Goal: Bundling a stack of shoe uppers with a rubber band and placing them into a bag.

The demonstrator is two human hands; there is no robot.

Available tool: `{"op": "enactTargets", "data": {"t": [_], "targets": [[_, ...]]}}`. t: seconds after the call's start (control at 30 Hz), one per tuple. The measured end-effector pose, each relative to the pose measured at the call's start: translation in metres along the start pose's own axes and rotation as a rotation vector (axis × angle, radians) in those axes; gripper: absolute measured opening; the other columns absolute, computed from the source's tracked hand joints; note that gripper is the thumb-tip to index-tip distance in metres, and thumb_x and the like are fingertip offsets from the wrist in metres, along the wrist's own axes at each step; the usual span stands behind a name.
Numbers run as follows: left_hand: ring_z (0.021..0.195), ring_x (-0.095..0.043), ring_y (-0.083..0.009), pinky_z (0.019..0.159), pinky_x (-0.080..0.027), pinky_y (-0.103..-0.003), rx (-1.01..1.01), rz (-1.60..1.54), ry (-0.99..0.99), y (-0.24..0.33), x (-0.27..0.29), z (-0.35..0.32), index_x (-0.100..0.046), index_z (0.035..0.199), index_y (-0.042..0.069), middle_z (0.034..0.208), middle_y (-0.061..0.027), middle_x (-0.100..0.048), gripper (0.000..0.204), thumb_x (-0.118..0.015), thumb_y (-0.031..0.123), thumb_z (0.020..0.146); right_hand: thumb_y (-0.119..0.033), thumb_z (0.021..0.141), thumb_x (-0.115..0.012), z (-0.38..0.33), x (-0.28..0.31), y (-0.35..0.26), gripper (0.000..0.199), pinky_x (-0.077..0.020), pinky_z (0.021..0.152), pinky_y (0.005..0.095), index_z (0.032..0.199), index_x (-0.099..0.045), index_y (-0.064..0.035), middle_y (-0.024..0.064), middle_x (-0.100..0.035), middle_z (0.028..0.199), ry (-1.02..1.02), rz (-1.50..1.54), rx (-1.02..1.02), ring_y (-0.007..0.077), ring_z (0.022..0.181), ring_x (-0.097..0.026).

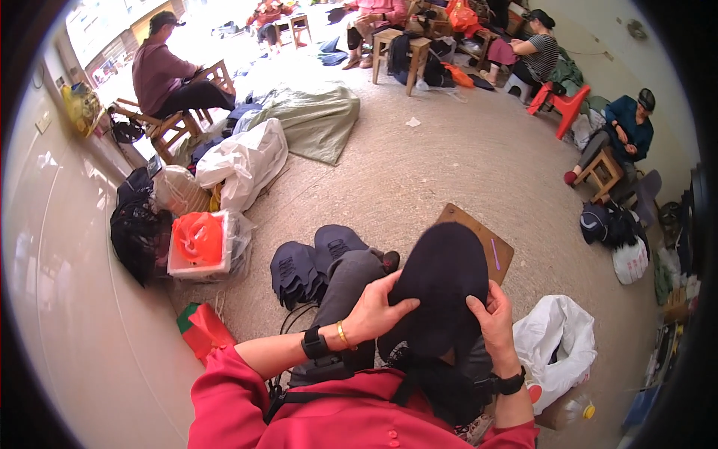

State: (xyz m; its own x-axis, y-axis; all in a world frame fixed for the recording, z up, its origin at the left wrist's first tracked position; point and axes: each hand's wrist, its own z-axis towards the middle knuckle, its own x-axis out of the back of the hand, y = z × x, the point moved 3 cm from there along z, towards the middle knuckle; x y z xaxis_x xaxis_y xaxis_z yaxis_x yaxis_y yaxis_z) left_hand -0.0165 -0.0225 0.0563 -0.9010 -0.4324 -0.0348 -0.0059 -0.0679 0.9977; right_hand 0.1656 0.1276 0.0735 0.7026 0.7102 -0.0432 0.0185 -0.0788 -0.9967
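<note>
A dark, rounded fabric piece (443, 280), shaped like a wide oval, is held up in front of my lap by both hands. My left hand (374, 308) pinches its left edge, thumb on the near face and the other fingers partly behind. At the right edge my right hand (493, 320) grips it the same way. Its lower end reaches a dark bundle on my lap, and I cannot tell whether they are joined. Beyond the piece, a brown wooden board (502, 247) shows partly, with a thin purple stick (495, 254) lying on it.
Stacked dark blue shoe uppers (295, 273) lie left of my knee. A white box (224, 258) with an orange bag stands farther left. To my right sit a white plastic bag (550, 359) and a yellow-capped bottle (580, 411). Several people sit on stools farther off.
</note>
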Motion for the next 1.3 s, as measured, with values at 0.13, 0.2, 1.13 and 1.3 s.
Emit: {"op": "enactTargets", "data": {"t": [0.13, 0.2, 1.13, 1.3], "targets": [[0.107, -0.062, -0.0116, 0.095, -0.052, -0.03, 0.088, -0.185, 0.042, 0.014, 0.03, 0.011, -0.055, 0.13, -0.002, 0.12, -0.0059, -0.066, 0.041, -0.069, 0.004, 0.092, -0.006, 0.092, -0.069, 0.016, -0.007, 0.0, 0.033, -0.0508, 0.09, 0.0247, 0.121, -0.059, 0.0044, 0.008, -0.068, 0.113, -0.085, -0.016, -0.017, 0.0115, 0.101, -0.065], [0.106, -0.063, -0.0128, 0.094, -0.053, -0.03, 0.083, -0.256, 0.104, 0.022, 0.048, 0.018, -0.055, 0.129, -0.002, 0.12, -0.0061, -0.067, 0.04, -0.069, 0.003, 0.091, -0.005, 0.093, -0.068, 0.025, -0.014, -0.005, 0.03, -0.0523, 0.083, 0.0221, 0.121, -0.06, 0.0028, 0.0061, -0.069, 0.108, -0.069, -0.003, -0.07, 0.0085, 0.091, -0.065], [0.101, -0.067, -0.0164, 0.09, -0.056, -0.033, 0.423, -0.352, 0.5, -0.218, 0.277, 0.067, -0.057, 0.125, 0.0, 0.114, -0.0083, -0.069, 0.041, -0.073, 0.006, 0.088, -0.011, 0.083, -0.07, 0.259, -0.16, 0.124, 0.033, -0.0566, 0.07, 0.034, 0.112, -0.065, 0.0032, 0.0145, -0.072, 0.089, -0.528, -0.623, -0.285, 0.0198, 0.08, -0.071], [0.091, -0.068, -0.0157, 0.082, -0.058, -0.031, 0.439, -0.293, 0.472, -0.299, 0.279, 0.076, -0.059, 0.122, 0.0, 0.108, -0.0072, -0.07, 0.038, -0.071, 0.004, 0.086, -0.017, 0.08, -0.071, 0.29, -0.167, 0.157, 0.039, -0.0558, 0.081, 0.0381, 0.115, -0.066, 0.0005, 0.016, -0.073, 0.094, -0.652, -0.891, -0.236, 0.0271, 0.086, -0.071]]}}
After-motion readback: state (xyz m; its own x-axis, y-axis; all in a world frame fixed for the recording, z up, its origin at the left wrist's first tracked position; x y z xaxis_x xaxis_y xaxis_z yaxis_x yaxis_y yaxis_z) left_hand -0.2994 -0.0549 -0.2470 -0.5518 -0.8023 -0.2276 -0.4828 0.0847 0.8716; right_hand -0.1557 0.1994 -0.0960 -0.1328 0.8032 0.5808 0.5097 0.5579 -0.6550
